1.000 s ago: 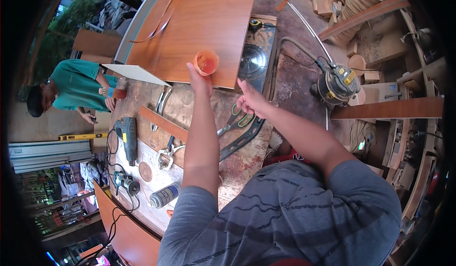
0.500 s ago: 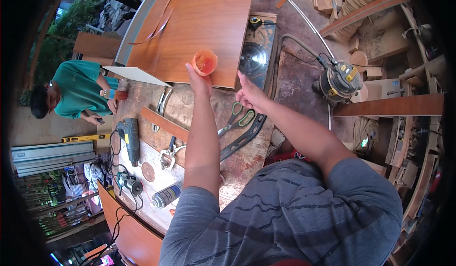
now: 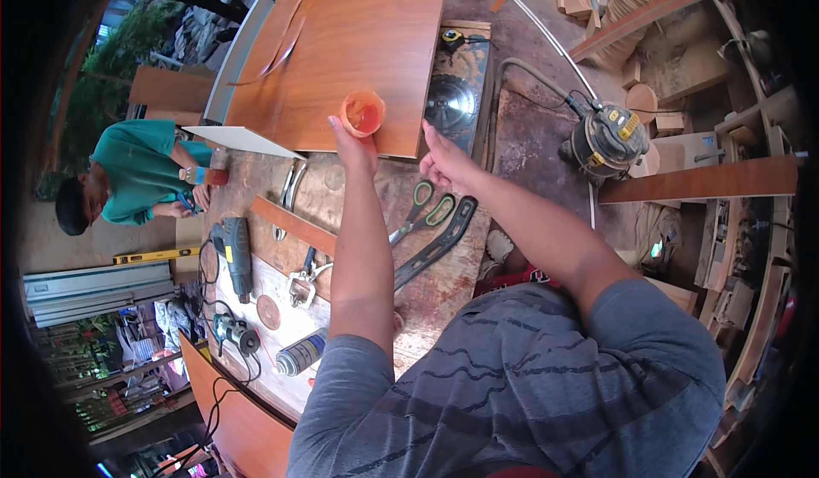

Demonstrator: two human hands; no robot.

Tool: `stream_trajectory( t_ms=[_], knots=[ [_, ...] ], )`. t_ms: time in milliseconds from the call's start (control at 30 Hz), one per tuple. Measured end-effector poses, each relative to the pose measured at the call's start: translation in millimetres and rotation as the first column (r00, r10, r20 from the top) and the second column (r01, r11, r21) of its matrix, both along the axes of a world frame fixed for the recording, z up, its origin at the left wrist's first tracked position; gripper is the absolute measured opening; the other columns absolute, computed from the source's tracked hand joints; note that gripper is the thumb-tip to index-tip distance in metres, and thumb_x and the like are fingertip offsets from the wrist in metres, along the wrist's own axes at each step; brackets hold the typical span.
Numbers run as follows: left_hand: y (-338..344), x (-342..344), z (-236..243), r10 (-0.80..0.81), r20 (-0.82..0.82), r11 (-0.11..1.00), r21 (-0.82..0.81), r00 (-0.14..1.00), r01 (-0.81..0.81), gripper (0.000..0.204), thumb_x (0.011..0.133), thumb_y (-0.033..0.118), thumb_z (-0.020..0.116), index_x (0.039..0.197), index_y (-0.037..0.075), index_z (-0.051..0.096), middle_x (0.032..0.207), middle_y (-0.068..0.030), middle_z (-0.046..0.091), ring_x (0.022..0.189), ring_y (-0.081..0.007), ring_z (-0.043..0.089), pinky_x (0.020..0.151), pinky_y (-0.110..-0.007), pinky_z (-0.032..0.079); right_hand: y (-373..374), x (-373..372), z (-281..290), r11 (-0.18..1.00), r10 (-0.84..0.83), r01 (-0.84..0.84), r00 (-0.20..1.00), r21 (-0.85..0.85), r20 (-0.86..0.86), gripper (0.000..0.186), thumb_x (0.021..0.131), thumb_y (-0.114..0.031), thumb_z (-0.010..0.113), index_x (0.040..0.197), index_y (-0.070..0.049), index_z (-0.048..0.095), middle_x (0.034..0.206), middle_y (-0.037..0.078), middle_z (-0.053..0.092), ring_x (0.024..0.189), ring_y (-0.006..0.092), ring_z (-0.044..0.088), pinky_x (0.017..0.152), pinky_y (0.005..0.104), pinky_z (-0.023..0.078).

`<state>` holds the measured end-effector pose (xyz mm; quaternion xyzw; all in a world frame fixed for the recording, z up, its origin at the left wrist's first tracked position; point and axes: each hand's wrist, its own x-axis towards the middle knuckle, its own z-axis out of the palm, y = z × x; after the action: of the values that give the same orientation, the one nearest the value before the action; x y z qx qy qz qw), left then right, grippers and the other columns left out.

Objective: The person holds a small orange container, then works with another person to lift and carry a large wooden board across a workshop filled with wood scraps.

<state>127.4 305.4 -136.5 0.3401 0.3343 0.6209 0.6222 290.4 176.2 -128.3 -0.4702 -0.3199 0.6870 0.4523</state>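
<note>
Our left forearm (image 3: 364, 252) rises almost straight up from the lower middle of the frame, and at its end our left hand (image 3: 355, 148) wraps the base of an orange plastic cup (image 3: 363, 113). The left grip is closed around it, with the thumb up along the cup's left side. The cup sits just above the middle of the frame, in front of the lower edge of a wood-grain panel (image 3: 367, 34), and its mouth faces us, showing reddish-orange contents.

Our right forearm (image 3: 537, 222) slants in from the lower right, bent at the elbow. Our right hand (image 3: 450, 167) lies at the lower right corner of the panel, one digit extended upward and the other fingers loosely curled. We cannot tell whether this grip touches the panel or holds anything.

Just below the right hand, green-and-black-handled scissors (image 3: 417, 218) and a curved black bar (image 3: 437, 245) rest on the surface (image 3: 326, 179). Above it, a circular saw blade (image 3: 450, 102) shows. At the left of the frame, a person in a green shirt (image 3: 136, 166) leans over the surface.
</note>
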Motion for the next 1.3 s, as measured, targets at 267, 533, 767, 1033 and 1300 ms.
stream_trajectory(
  t_ms=[267, 533, 767, 1033, 1300],
  knots=[
    [1, -1, -1, -0.023, 0.005, 1.000, -0.008, 1.000, 0.023, 0.061, 0.101, 0.051, 0.026, 0.134, 0.003, 0.044, 0.133, -0.0115, 0.051, 0.123, -0.0264, 0.050, 0.101, -0.045, 0.045, -42, -11, -2, 0.988, 0.157, -0.157, 0.987, -0.012, 0.022, 0.076, 0.097, -0.063, 0.027, 0.153, -0.017, 0.006, 0.072, 0.006, 0.053, 0.049, 0.0080, 0.043, 0.039, 0.0203, 0.032],
    [-1, 2, 1, -0.010, 0.004, 1.000, -0.009, 1.000, 0.010, 0.061, 0.101, 0.052, 0.027, 0.135, 0.003, 0.043, 0.132, -0.0109, 0.051, 0.122, -0.0260, 0.050, 0.101, -0.045, 0.045, -3, -5, 3, 0.999, -0.014, 0.010, 0.996, -0.044, -0.090, 0.083, 0.093, -0.066, 0.036, 0.153, -0.020, 0.002, 0.068, 0.006, 0.051, 0.045, 0.0079, 0.042, 0.038, 0.0201, 0.032],
    [-4, 0, 4, -0.047, 0.077, 0.999, -0.005, 0.996, 0.047, 0.061, 0.102, 0.049, 0.031, 0.135, -0.001, 0.042, 0.135, -0.0119, 0.050, 0.127, -0.0222, 0.047, 0.110, -0.036, 0.036, -27, -10, 6, 0.993, 0.115, -0.115, 0.993, -0.033, -0.016, 0.080, 0.094, -0.064, 0.035, 0.153, -0.021, 0.002, 0.072, 0.006, 0.053, 0.046, 0.0086, 0.042, 0.039, 0.0214, 0.033],
    [-4, 1, 5, -0.041, 0.082, 0.999, -0.028, 0.996, 0.043, 0.061, 0.102, 0.049, 0.031, 0.135, -0.001, 0.042, 0.136, -0.0121, 0.049, 0.127, -0.0225, 0.046, 0.110, -0.036, 0.036, 1, 5, 6, 0.997, -0.067, 0.064, 0.994, 0.039, 0.082, 0.073, 0.098, -0.058, 0.032, 0.153, -0.017, 0.006, 0.070, 0.004, 0.052, 0.047, 0.0066, 0.041, 0.039, 0.0204, 0.033],
    [-2, -3, 0, 0.005, 0.016, 1.000, -0.021, 1.000, -0.005, 0.061, 0.102, 0.050, 0.025, 0.133, 0.001, 0.044, 0.131, -0.0124, 0.052, 0.120, -0.0272, 0.051, 0.101, -0.045, 0.044, -15, -3, 1, 0.994, 0.107, -0.108, 0.993, 0.009, 0.039, 0.072, 0.099, -0.056, 0.034, 0.154, -0.021, 0.004, 0.073, 0.005, 0.053, 0.047, 0.0073, 0.041, 0.040, 0.0207, 0.033]
  ],
)
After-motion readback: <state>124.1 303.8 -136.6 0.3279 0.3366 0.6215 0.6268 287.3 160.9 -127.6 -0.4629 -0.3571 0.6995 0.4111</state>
